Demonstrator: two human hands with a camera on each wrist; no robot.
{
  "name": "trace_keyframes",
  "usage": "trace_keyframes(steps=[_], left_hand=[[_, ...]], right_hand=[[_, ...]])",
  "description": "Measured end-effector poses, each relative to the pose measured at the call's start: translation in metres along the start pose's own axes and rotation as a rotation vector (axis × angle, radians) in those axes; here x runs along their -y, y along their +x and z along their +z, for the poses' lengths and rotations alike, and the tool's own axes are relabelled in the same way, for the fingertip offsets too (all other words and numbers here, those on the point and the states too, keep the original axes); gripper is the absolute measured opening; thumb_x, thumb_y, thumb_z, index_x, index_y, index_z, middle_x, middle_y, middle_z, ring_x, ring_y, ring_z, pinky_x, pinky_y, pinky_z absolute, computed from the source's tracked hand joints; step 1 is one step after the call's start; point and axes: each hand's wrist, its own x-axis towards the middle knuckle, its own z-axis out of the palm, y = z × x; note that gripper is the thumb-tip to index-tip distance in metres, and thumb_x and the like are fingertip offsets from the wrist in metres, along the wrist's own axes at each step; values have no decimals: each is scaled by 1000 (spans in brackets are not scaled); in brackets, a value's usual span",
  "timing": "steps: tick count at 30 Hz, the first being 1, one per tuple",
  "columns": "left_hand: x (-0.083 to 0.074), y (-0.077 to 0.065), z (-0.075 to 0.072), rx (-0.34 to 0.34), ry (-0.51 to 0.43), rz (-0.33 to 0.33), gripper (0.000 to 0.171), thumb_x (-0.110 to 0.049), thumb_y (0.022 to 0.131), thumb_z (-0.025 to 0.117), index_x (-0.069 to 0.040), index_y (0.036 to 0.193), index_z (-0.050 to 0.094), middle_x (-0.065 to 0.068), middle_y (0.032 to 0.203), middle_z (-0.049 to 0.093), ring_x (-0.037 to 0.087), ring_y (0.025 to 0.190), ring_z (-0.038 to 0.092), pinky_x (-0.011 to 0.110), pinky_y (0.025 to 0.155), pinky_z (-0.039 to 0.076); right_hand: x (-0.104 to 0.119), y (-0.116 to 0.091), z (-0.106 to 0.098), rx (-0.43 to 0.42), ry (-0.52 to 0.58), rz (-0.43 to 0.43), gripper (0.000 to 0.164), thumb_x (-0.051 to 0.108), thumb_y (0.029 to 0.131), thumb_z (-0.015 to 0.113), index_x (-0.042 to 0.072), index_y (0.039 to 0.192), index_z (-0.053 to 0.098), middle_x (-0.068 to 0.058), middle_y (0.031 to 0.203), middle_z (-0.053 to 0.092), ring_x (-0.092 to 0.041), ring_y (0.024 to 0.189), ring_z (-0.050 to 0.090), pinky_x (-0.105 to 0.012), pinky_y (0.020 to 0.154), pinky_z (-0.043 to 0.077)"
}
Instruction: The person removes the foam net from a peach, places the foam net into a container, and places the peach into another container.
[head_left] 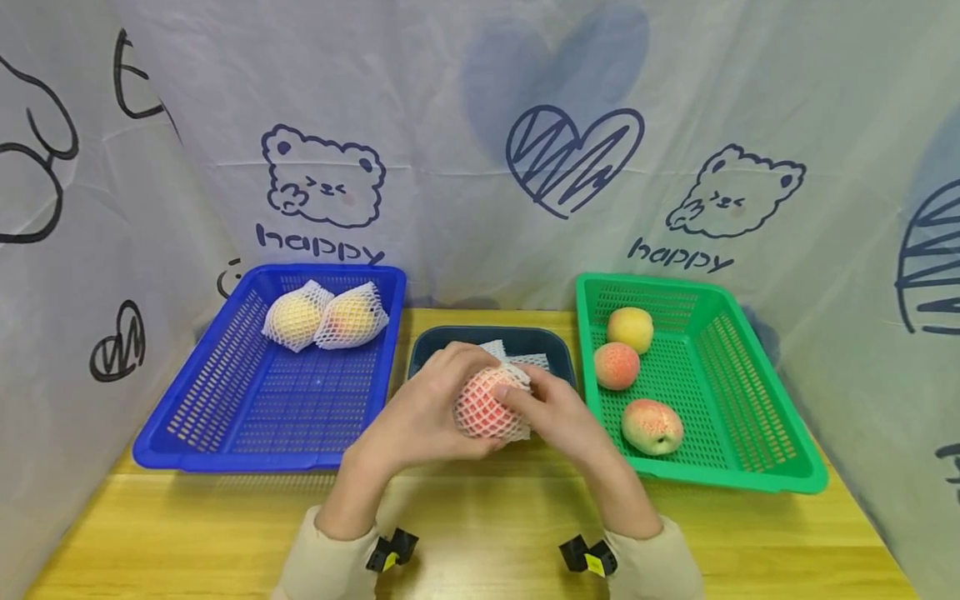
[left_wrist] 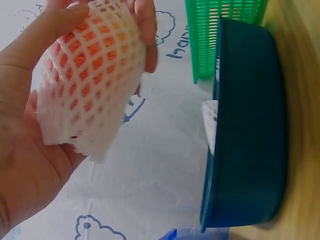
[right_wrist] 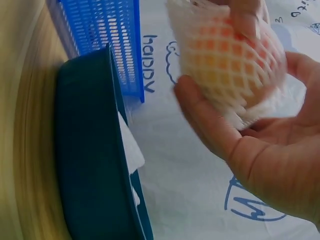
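A peach (head_left: 483,406) inside a white foam net sleeve (left_wrist: 95,70) is held up between both hands, in front of a dark teal tub. My left hand (head_left: 429,406) curls round its left side, with the thumb over the net in the left wrist view. From the other side my right hand (head_left: 558,414) grips the sleeved peach (right_wrist: 230,60), its thumb pressing on the mesh. The net covers the fruit, and its loose end hangs past the peach in the left wrist view. White foam nets (head_left: 531,361) lie in the teal tub (head_left: 442,335), partly hidden behind the hands.
At left stands a blue basket (head_left: 281,417) with two net-wrapped peaches (head_left: 352,317) at its back. The green basket (head_left: 720,400) on the right holds three bare peaches (head_left: 651,427). All stand on a wooden table (head_left: 480,533) before a printed curtain (head_left: 465,208).
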Motion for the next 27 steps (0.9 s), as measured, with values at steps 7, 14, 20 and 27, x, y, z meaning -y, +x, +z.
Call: trace_keyframes(steps=[7, 14, 20, 27], left_hand=[[1, -13, 13, 153, -81, -81, 80, -28, 64, 96, -11, 128, 51, 0, 121, 57, 12, 102, 58, 26, 85, 57], [6, -33, 26, 267, -56, -118, 78, -31, 67, 95, -12, 128, 51, -2, 117, 57, 10, 101, 57, 26, 86, 56], [12, -42, 36, 357, -40, -166, 78, -37, 68, 98, -16, 129, 54, -6, 117, 59, 8, 101, 60, 27, 87, 56], [17, -49, 43, 419, 38, -202, 80, -48, 67, 97, -22, 132, 58, -11, 123, 63, 6, 102, 62, 30, 85, 55]], right_hand=[[-12, -10, -5, 106, -155, 50, 49, 39, 101, 67, 6, 138, 64, -8, 112, 73, -17, 95, 69, -34, 82, 58], [-34, -20, 11, 136, -261, 53, 49, 43, 102, 65, 9, 137, 65, -4, 113, 73, -14, 97, 68, -33, 83, 57], [-51, -28, 18, 146, -267, 82, 50, 44, 102, 64, 7, 135, 65, -6, 113, 73, -15, 95, 67, -34, 81, 57], [-65, -34, 20, 162, -228, 136, 51, 41, 101, 67, 3, 135, 64, -7, 110, 73, -15, 93, 67, -34, 75, 56]])
